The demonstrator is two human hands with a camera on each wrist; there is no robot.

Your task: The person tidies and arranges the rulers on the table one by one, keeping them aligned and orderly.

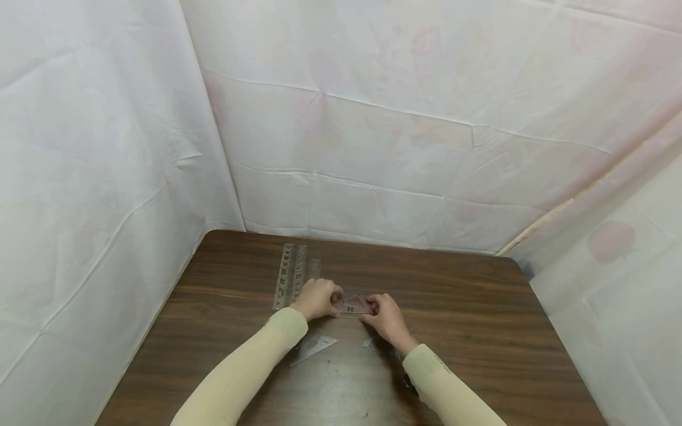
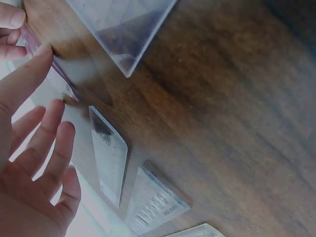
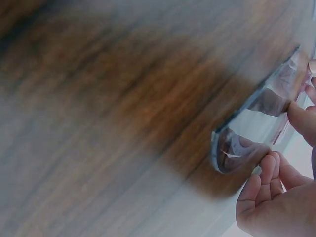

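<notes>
Clear plastic set square point(image 1: 353, 304), its label unreadable, is pinched by left hand point(image 1: 318, 299) and right hand point(image 1: 388, 321).

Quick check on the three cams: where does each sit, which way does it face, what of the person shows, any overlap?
Head: worn high, faces forward and down at the dark wooden table; both cream sleeves, left hand and right hand on a clear plastic set square.
Left wrist: close over the tabletop; left fingers, clear rulers.
Right wrist: low, blurred; right fingers.
Shared: the set square, all three.
</notes>
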